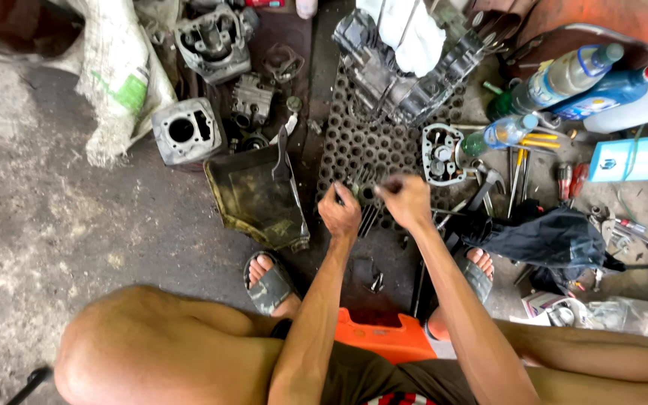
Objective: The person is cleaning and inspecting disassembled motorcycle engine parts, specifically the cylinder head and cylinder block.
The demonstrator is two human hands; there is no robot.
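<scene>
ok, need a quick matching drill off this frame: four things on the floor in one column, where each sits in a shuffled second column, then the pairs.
Things:
1. cylinder block
2. white cloth
3. black cloth
4. orange stool

Places:
A. draped over the engine case at top centre
B. under the seated person, between the legs
C. on the bare concrete at left, beside the woven sack
D. on the floor at right, by the right foot

Pairs: 1-C, 2-A, 3-D, 4-B
</scene>
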